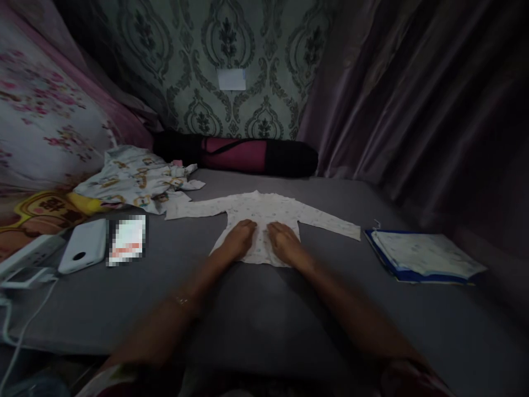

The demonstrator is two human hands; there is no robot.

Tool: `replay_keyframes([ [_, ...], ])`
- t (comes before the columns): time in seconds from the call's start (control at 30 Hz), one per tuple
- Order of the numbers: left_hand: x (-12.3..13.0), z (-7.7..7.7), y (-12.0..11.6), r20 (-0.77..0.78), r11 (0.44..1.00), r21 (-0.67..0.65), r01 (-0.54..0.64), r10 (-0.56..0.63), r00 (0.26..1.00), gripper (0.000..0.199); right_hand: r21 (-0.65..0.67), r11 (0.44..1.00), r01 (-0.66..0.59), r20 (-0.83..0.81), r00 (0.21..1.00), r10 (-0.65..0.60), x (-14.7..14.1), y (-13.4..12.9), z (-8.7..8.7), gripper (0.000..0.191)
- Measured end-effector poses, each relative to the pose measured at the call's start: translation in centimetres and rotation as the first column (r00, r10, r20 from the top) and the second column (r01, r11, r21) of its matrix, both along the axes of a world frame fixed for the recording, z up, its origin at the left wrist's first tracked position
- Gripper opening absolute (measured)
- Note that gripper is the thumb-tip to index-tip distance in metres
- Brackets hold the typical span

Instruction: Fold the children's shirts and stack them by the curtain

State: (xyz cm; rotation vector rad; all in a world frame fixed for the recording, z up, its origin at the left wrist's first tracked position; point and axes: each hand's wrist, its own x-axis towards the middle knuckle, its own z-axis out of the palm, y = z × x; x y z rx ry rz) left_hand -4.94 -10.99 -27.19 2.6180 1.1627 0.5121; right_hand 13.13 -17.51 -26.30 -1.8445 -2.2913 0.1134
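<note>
A small white long-sleeved shirt with a faint print (260, 207) lies spread flat on the grey surface (256, 314), its collar toward the wall and both sleeves stretched out sideways. My left hand (243, 238) rests on the left part of the shirt's body, palm down. On the right part of the body lies my right hand (284, 241), also palm down. A narrow strip of cloth shows between the two hands. Both hands look flat on the fabric and hold nothing; their fingertips are slightly blurred.
Crumpled printed clothes (136, 176) lie at the back left. Nearer are a white power bank (85, 245), a pixelated item (128, 240) and a power strip (31, 256) with cables. A folded cloth (425, 253) sits on a blue folder at right. A long black-and-pink bag (235, 154) lies along the wall.
</note>
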Motion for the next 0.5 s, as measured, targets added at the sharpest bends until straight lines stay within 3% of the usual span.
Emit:
replay_keyframes([
  [0.07, 2.1, -1.8, 0.8, 0.029, 0.999, 0.025, 0.039, -0.04, 0.999, 0.038, -0.027, 0.999, -0.024, -0.026, 0.999, 0.023, -1.5, 1.5, -1.4, 0.051],
  [0.2, 2.3, -4.4, 2.3, -0.097, 0.99, 0.081, -0.119, 0.127, 0.987, 0.044, -0.018, 1.0, -0.015, -0.045, 0.999, 0.014, -1.8, 2.3, -3.4, 0.055],
  [0.37, -0.8, -5.1, 3.3, -0.198, 0.961, 0.16, -0.226, 0.256, 0.946, 0.061, -0.008, 0.996, 0.091, -0.019, 0.996, -0.091, 0.4, 1.4, -3.4, 0.057],
  [0.5, -2.0, -5.0, 3.5, -0.227, 0.961, 0.154, -0.231, 0.262, 0.938, 0.066, -0.066, 0.973, 0.223, 0.004, 0.975, -0.223, 1.9, 1.1, -3.5, 0.065],
])
